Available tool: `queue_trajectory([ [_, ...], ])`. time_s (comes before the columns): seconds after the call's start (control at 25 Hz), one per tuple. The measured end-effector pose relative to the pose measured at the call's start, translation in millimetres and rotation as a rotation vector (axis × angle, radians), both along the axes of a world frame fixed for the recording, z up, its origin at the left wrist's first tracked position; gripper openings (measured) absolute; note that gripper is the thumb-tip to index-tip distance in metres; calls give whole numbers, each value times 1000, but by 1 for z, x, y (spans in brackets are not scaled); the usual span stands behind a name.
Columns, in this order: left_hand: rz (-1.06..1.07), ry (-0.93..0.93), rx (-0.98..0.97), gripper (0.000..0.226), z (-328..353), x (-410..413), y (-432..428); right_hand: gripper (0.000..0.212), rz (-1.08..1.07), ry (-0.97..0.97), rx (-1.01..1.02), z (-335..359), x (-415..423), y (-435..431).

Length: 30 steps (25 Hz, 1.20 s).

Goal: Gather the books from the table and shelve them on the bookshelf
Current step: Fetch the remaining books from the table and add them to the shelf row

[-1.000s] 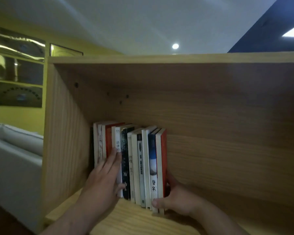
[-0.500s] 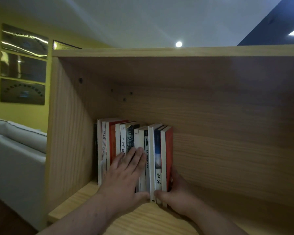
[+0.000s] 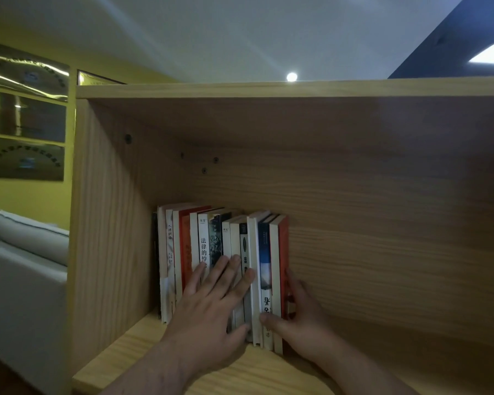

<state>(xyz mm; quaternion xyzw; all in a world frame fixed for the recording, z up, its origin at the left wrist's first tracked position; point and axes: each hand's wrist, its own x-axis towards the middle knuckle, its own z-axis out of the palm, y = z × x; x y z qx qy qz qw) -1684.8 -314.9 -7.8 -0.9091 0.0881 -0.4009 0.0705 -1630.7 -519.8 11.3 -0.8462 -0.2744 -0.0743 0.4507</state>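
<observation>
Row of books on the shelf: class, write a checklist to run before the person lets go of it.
1. Row of books upright: ok.
2. Left hand flat against the spines: ok.
3. Right hand bracing the end red book: ok.
4. Row snug against the bookshelf side panel: cannot tell, shadowed.
5. Spines flush in front: not ok, right-hand books stick out.
6. More books left on the table: cannot tell.
</observation>
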Motion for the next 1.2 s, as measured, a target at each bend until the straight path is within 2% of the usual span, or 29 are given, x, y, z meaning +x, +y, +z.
queue_trajectory([
  [0.12,-1,11,-22,92,-1,0,0,89,-1,61,23,1,-3,-5],
  [0.2,-18,7,-48,89,-2,0,1,67,1,174,118,4,-4,-13],
  [0.32,-35,-21,-82,84,-2,0,2,45,-167,314,366,9,9,-28],
  [0.44,-35,-10,-58,87,-2,-2,4,21,-250,254,658,16,22,-47],
  [0.6,-36,28,-63,94,-1,-3,5,13,-196,216,821,28,26,-68],
  [0.72,-25,23,-67,96,-2,-5,6,26,-75,314,903,34,29,-82],
  [0.8,-14,14,-52,97,-1,-5,5,33,25,333,829,34,24,-85],
  [0.88,-22,11,-54,97,-1,-4,4,31,93,310,711,33,18,-79],
  [1.04,-50,11,-85,95,-1,-4,4,26,48,215,546,24,18,-62],
  [1.08,-55,7,-83,95,-1,-4,5,32,-18,167,460,21,19,-56],
  [1.2,-57,1,-81,97,-1,-4,4,69,-202,95,140,13,27,-41],
])
